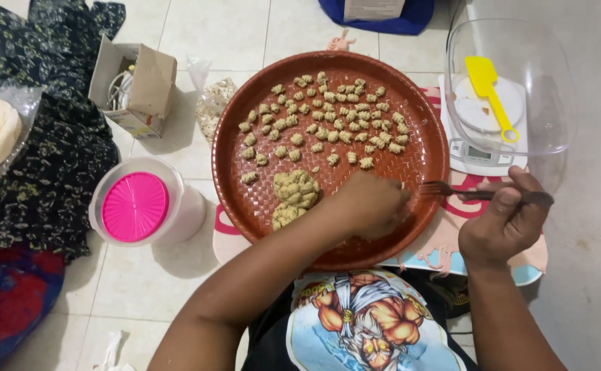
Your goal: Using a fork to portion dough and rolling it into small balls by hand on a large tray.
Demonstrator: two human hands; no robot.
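A round reddish-brown tray lies on the floor in front of me. Several small ridged dough pieces are spread over its far half, and a lump of dough sits near the front left. My left hand is curled over the tray's near right side, fingertips pressed close to the tines of a fork. Whether it pinches a bit of dough is hidden. My right hand grips the fork's handle just off the tray's right rim.
A clear bowl with a yellow spatula sits on a white kitchen scale to the right. A white container with pink lid, an open cardboard box, dark patterned cloth and a plastic bag lie left.
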